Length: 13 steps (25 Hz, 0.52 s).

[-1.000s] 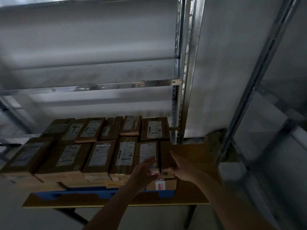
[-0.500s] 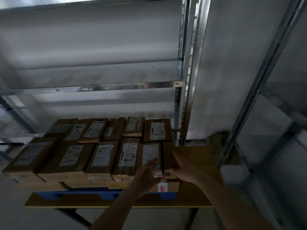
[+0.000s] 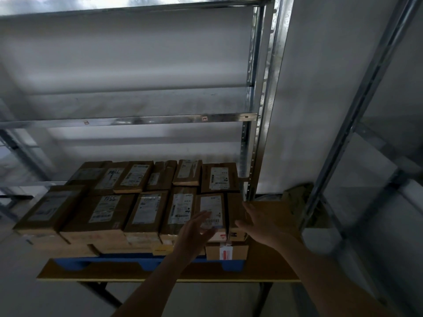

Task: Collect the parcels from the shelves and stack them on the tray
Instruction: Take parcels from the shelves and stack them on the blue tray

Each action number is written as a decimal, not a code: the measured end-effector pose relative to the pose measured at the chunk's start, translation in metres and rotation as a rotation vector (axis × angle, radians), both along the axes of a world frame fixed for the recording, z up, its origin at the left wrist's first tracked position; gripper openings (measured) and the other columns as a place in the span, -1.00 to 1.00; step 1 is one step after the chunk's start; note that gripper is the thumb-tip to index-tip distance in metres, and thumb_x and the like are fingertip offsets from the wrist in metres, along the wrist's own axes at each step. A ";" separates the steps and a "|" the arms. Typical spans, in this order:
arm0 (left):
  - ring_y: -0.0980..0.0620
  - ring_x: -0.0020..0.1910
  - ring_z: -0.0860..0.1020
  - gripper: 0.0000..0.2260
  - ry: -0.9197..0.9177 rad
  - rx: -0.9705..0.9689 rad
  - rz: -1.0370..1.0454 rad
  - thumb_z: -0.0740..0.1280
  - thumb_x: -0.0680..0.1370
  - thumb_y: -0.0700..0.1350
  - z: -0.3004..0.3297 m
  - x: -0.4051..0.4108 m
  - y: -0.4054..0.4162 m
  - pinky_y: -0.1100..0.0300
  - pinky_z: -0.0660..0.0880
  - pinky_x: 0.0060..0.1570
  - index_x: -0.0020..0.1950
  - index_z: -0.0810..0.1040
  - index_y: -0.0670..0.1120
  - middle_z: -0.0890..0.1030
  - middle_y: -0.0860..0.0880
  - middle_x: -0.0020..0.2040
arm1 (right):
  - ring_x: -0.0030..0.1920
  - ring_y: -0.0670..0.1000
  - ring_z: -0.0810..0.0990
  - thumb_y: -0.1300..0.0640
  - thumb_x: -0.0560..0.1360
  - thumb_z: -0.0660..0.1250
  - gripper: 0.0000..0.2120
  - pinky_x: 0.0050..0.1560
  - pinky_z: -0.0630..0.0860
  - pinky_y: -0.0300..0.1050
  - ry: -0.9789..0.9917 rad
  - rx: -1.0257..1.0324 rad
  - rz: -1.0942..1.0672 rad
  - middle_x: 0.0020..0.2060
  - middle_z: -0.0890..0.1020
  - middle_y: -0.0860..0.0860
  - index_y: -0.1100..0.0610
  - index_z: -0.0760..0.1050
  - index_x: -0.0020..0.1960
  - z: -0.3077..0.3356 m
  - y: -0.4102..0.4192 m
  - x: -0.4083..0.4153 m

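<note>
Fingers of the left hand (image 3: 197,227) are spread and nearly straight over the white label of the labelled parcel (image 3: 210,213) at the right of the front row; whether they touch it cannot be told, and they grip nothing. Beside it, the right hand (image 3: 259,221) lies open too, fingers extended along the right side of a narrow brown parcel (image 3: 234,211) at the end of that row, holding nothing. Two bare forearms reach up from the bottom edge.

Both parcels are flat cardboard boxes with squared edges, dull brown, stacked with the rest on a blue plastic tray (image 3: 148,263). About a dozen tops show, set in two rows: six in the back row, six in the front, most bearing a white printed label, two with handwriting. Under the front row more boxes lie, one with a red and white sticker (image 3: 225,252).

Under the tray is a wooden table (image 3: 270,268) with a pale front edge and dark metal legs. Behind stand two galvanised steel shelving units (image 3: 263,92), with perforated uprights and smooth grey shelves.
</note>
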State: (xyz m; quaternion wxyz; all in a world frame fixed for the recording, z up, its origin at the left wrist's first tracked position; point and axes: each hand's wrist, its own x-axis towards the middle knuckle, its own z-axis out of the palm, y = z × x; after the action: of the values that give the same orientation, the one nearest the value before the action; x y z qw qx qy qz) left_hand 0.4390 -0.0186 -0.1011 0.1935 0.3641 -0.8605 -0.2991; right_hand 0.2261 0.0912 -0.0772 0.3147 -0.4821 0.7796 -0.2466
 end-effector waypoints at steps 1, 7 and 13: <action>0.20 0.24 0.47 -0.51 0.005 -0.038 0.017 0.37 0.55 0.03 0.002 0.005 0.001 0.28 0.48 0.12 0.45 0.35 0.07 0.43 0.09 0.39 | 0.49 0.10 0.32 -0.30 0.49 0.31 -0.18 0.39 0.39 0.21 -0.012 -0.020 -0.011 0.57 0.20 -0.04 -0.26 -0.10 0.58 0.003 0.002 0.003; 0.15 0.19 0.52 -0.53 0.077 -0.078 0.093 0.40 0.53 0.05 0.001 0.047 0.017 0.29 0.52 0.02 0.40 0.37 0.12 0.49 0.11 0.29 | 0.21 0.00 0.56 -0.23 0.50 0.36 -0.29 0.06 0.53 -0.11 0.088 0.021 -0.116 0.31 0.53 -0.02 -0.13 0.10 0.53 0.010 0.031 0.037; 0.06 0.38 0.39 -0.38 -0.007 0.044 0.252 0.34 0.54 0.19 -0.049 0.078 0.062 0.20 0.44 0.11 0.53 0.17 0.15 0.29 0.11 0.50 | 0.37 0.07 0.44 -0.26 0.54 0.30 -0.26 0.20 0.39 -0.08 0.259 0.189 -0.145 0.45 0.37 0.04 0.00 0.09 0.57 -0.016 0.069 0.066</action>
State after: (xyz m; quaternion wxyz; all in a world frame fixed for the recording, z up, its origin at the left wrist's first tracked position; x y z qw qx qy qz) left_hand 0.5170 0.0438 -0.1503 0.2185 0.4747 -0.8018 -0.2900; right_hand 0.2916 0.1599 -0.0928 0.2372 -0.4206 0.8660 -0.1301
